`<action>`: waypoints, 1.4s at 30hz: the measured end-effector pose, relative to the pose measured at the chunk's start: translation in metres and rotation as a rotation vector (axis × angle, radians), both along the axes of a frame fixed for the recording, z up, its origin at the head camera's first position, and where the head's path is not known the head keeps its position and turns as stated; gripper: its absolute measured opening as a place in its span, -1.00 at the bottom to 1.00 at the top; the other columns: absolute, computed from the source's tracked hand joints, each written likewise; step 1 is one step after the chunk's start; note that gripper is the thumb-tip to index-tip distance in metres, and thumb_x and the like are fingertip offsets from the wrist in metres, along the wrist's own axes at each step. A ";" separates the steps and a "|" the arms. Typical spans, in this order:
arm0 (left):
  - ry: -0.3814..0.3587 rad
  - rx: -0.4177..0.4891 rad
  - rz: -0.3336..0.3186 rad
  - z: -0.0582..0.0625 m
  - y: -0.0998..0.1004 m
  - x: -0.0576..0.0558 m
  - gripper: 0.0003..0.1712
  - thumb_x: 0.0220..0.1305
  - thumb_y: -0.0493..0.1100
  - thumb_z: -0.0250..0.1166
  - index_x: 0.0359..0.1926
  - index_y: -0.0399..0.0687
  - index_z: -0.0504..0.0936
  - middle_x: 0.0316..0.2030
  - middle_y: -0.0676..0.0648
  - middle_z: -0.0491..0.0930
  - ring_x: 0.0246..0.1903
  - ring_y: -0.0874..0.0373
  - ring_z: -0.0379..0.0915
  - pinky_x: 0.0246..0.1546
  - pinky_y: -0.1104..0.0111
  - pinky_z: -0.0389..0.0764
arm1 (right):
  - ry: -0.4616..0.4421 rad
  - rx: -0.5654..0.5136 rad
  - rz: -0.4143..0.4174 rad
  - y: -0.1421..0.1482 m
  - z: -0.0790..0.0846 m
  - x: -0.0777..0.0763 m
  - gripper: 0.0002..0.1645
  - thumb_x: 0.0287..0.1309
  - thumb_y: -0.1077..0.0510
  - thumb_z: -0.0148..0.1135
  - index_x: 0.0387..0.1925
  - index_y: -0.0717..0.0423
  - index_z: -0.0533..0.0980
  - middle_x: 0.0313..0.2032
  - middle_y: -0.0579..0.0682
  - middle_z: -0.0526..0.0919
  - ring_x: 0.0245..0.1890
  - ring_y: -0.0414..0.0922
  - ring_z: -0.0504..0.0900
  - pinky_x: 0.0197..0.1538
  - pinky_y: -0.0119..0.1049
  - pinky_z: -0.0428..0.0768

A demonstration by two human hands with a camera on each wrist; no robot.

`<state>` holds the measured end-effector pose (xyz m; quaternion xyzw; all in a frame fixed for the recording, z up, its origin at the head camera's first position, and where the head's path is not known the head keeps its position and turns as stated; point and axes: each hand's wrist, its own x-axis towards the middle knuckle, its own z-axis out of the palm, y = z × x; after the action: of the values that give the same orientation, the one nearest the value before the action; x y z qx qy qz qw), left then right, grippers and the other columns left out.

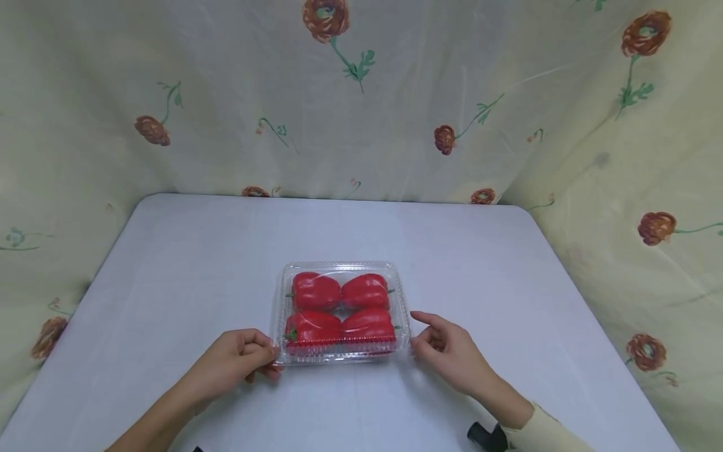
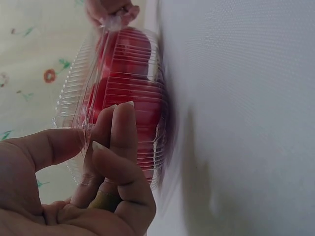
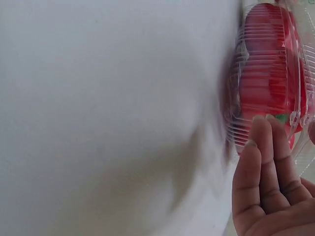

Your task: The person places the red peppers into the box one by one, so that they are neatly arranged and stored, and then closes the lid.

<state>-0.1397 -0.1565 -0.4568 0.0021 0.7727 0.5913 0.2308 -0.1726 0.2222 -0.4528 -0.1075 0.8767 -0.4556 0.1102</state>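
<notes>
A clear plastic clamshell container point(image 1: 341, 359) lies on the table with its lid down. Several red bell peppers point(image 1: 316, 292) with green stems fill it in two rows. At its near left corner, my left hand point(image 1: 240, 358) pinches the rim between thumb and fingers; the left wrist view shows the thumb point(image 2: 59, 145) against the lid's edge. My right hand point(image 1: 452, 351) is at the near right corner, thumb and bent fingers on the rim, index finger stretched along the side. In the right wrist view, the fingers point(image 3: 268, 162) lie beside the ribbed wall, and the thumb is mostly cut off.
A white-covered table point(image 1: 198, 251) spreads around the container. Behind it and at both sides hangs a pale curtain point(image 1: 390, 144) with brown flowers. A black device point(image 1: 488, 436) sits on the right wrist by the cream sleeve point(image 1: 545, 430).
</notes>
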 end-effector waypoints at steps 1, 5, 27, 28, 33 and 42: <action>-0.003 0.009 -0.002 0.000 0.000 0.000 -0.65 0.38 -0.04 0.26 -0.13 -0.29 0.54 -0.36 -0.15 0.74 -0.31 0.04 0.65 -0.43 0.34 0.51 | -0.031 -0.020 0.009 0.000 0.000 0.000 -0.40 0.26 0.19 0.28 0.30 0.22 0.39 -0.42 -0.04 0.64 -0.41 -0.13 0.65 -0.31 -0.37 0.59; -0.015 0.035 -0.004 -0.001 0.000 0.000 -0.66 0.38 -0.04 0.26 -0.12 -0.29 0.54 -0.34 -0.16 0.74 -0.29 0.03 0.66 -0.43 0.34 0.52 | -0.129 -0.112 0.042 0.000 -0.002 0.001 -0.34 0.27 0.21 0.23 0.34 0.37 0.30 -0.39 0.04 0.67 -0.38 -0.04 0.69 -0.27 -0.32 0.64; -0.025 0.050 0.020 -0.002 0.001 0.002 -0.68 0.39 -0.06 0.24 -0.12 -0.30 0.54 -0.30 -0.17 0.74 -0.26 0.04 0.65 -0.35 0.30 0.57 | -0.390 -0.353 0.013 0.000 -0.006 0.001 -0.27 0.33 0.26 0.15 0.40 0.46 0.11 -0.34 0.12 0.65 -0.39 -0.11 0.63 -0.22 -0.28 0.67; -0.025 0.054 0.019 -0.002 0.001 0.002 -0.67 0.39 -0.06 0.25 -0.12 -0.30 0.53 -0.30 -0.18 0.74 -0.25 0.04 0.65 -0.36 0.30 0.57 | -0.395 -0.361 0.011 0.000 -0.006 0.001 -0.27 0.33 0.26 0.15 0.40 0.45 0.11 -0.34 0.12 0.64 -0.39 -0.11 0.62 -0.22 -0.28 0.67; -0.025 0.054 0.020 -0.004 0.001 0.003 -0.67 0.39 -0.06 0.25 -0.12 -0.30 0.53 -0.29 -0.19 0.74 -0.25 0.04 0.66 -0.37 0.29 0.57 | -0.413 -0.396 0.002 0.000 -0.008 0.001 -0.26 0.33 0.27 0.15 0.41 0.45 0.10 -0.34 0.11 0.64 -0.41 -0.13 0.60 -0.23 -0.29 0.66; -0.022 0.053 0.036 -0.003 0.002 0.002 -0.69 0.38 -0.08 0.25 -0.13 -0.30 0.53 -0.30 -0.18 0.74 -0.26 0.04 0.65 -0.37 0.28 0.58 | -0.426 -0.428 -0.004 0.000 -0.008 0.001 -0.31 0.31 0.31 0.14 0.36 0.51 0.14 -0.35 0.08 0.64 -0.44 -0.16 0.59 -0.26 -0.34 0.64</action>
<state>-0.1378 -0.1544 -0.4602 -0.0122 0.7542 0.6155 0.2284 -0.1717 0.2218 -0.4608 -0.0286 0.7182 -0.6425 0.2657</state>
